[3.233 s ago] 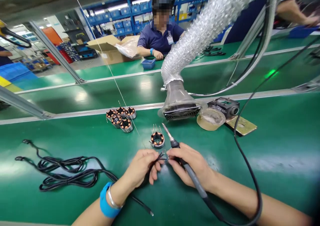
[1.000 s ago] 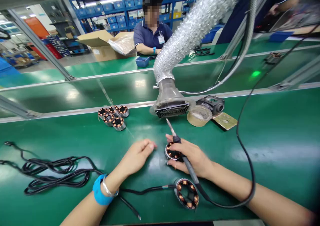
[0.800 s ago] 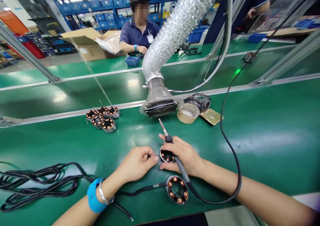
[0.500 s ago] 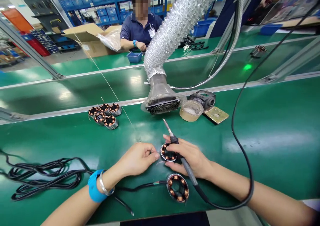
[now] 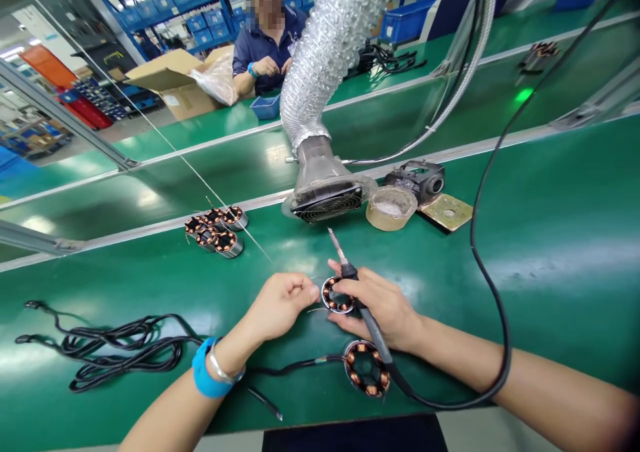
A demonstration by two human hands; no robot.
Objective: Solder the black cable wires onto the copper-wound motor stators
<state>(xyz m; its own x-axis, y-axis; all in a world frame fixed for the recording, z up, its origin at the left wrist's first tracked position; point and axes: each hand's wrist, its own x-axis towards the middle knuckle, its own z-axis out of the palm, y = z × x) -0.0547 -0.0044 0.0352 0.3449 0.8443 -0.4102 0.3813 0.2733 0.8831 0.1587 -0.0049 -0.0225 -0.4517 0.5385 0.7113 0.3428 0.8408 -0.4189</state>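
My right hand is closed around a small motor stator, a metal ring with copper windings. The same hand also holds a soldering iron, its tip pointing up and away from me. At the stator's left side, the fingers of my left hand are pinched together on what looks like a thin wire from the windings. Another fine wire end sticks out below those fingertips. Just under my right hand a second stator lies on the green bench, joined to a black cable.
A fume extractor on a silver duct hangs ahead, beside a round tub and a soldering iron stand. Several stators stand at the back left. Coiled black cables lie at left. A co-worker sits opposite.
The view has tilted and shifted a little, so the bench things appear moved. Both hands keep their hold at the stator. The co-worker's hands have risen above the blue bin.
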